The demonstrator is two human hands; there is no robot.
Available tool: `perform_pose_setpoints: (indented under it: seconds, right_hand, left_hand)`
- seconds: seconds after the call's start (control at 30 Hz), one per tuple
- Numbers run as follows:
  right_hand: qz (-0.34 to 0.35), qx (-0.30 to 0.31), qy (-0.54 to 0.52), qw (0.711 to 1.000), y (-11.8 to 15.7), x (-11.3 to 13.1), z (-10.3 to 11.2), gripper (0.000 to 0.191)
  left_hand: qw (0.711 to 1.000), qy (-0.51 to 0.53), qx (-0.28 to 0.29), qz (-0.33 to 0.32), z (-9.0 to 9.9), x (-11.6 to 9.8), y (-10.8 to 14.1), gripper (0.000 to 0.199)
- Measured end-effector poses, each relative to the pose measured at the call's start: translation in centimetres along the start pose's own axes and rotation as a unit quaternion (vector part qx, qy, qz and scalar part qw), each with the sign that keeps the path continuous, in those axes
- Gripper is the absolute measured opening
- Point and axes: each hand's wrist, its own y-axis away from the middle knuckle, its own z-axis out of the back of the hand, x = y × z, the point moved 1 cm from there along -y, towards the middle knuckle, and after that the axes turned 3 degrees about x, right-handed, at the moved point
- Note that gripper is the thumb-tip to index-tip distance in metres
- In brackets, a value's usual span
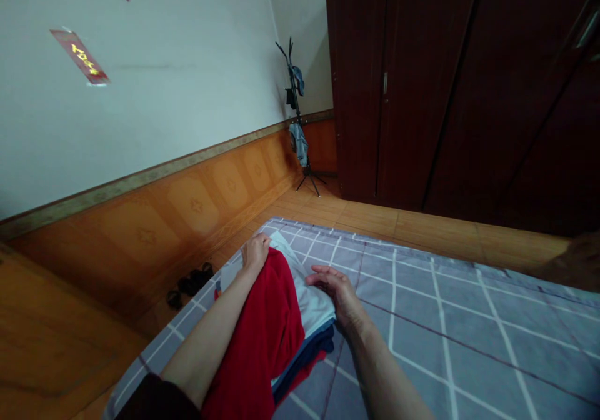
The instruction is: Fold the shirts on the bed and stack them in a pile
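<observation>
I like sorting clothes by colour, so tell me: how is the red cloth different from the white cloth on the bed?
The red cloth is bright red, while the white cloth is pale. The red cloth drapes loosely over the pile; the white cloth lies flat and folded. The left hand rests at the far end of the red cloth, while the right hand presses on the white cloth. Both sit on the checked bedsheet.

A bed point(469, 332) covered with a grey-lilac sheet crossed by white and dark grid lines carries everything here, its far edge running along the orange wooden floor point(422, 223). Directly on the sheet, near the left edge, lies a stack of folded clothes point(304, 332): a white piece on top, dark blue and red layers under it, and a red garment point(267, 332) draped over its left side.
</observation>
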Motion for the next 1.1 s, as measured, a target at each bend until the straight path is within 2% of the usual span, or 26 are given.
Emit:
perform_pose_setpoints:
  seconds: [0.13,0.2,0.23,0.33,0.37,0.43,0.57,0.67,0.8,0.9,1.0,1.1]
  right_hand:
    - [0.009,-0.004,0.007,1.0,-0.1,0.0,0.0,0.029]
    - [0.025,-0.016,0.013,0.999,-0.2,0.2,0.0,0.027]
    - [0.035,-0.023,0.017,0.999,-0.2,0.3,0.1,0.027]
    - [0.057,-0.032,0.037,0.997,-0.1,0.7,0.0,0.031]
    - [0.061,-0.027,0.049,0.997,0.0,0.8,-0.1,0.033]
    - [0.068,-0.012,0.081,0.994,0.1,0.7,-0.4,0.034]
    - [0.082,0.021,0.167,0.982,0.2,0.0,-1.4,0.028]
    - [0.11,0.017,0.21,0.971,0.0,-0.5,-1.7,0.016]
    - [0.123,-0.012,0.215,0.969,-0.3,-0.6,-1.5,0.013]
    - [0.109,-0.025,0.187,0.976,-0.6,-0.6,-1.2,0.008]
    - [0.092,-0.026,0.139,0.986,-0.6,-0.3,-1.1,0.015]
    - [0.077,-0.018,0.09,0.993,-0.1,0.5,-1.2,0.019]
  left_hand:
    - [0.994,0.032,-0.038,-0.102,3.1,-2.4,2.3,0.017]
    - [0.98,0.055,-0.041,-0.185,4.9,-4.4,4.4,0.017]
    - [0.967,0.066,-0.039,-0.241,5.7,-5.4,5.7,0.017]
    - [0.9,0.08,-0.028,-0.428,7.5,-8.1,9.8,0.017]
    - [0.882,0.071,-0.016,-0.466,7.7,-8.7,11.1,0.016]
    - [0.868,0.041,0.016,-0.494,7.8,-9.4,13.3,0.016]
    - [0.868,0.004,0.027,-0.495,7.3,-9.6,15.3,0.021]
    - [0.871,-0.026,0.016,-0.49,7.6,-9.2,15.2,0.023]
    - [0.889,-0.058,0.044,-0.452,8.3,-7.8,14.8,0.027]
    - [0.926,-0.029,0.084,-0.366,8.5,-6.6,14.6,0.023]
    - [0.956,0.042,0.15,-0.248,8.5,-5.8,14.7,0.015]
    - [0.958,0.096,0.217,-0.161,8.6,-5.4,14.9,0.049]
